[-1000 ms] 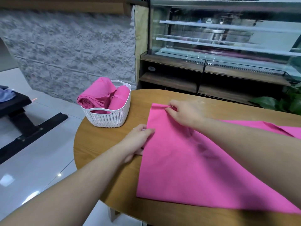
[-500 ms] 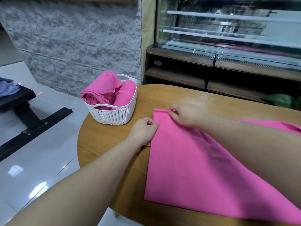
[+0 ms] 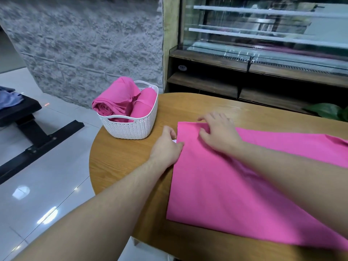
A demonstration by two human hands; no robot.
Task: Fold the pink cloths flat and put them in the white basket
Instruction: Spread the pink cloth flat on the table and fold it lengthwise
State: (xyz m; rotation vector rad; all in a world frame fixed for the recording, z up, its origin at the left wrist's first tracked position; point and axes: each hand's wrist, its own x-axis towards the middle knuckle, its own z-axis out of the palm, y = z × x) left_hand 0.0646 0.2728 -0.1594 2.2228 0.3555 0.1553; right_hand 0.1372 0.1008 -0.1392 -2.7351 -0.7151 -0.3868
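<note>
Judging midway: two pink bundles already sit in white basket beyond left hand; pink cloth lies spread on worktop, left hand pinching its edge, right hand pressing flat, fingers spread; folding and basketing remain.

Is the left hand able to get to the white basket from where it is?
Probably yes. The left hand grips the pink cloth's edge, and only bare table lies between it and the white basket.
</note>
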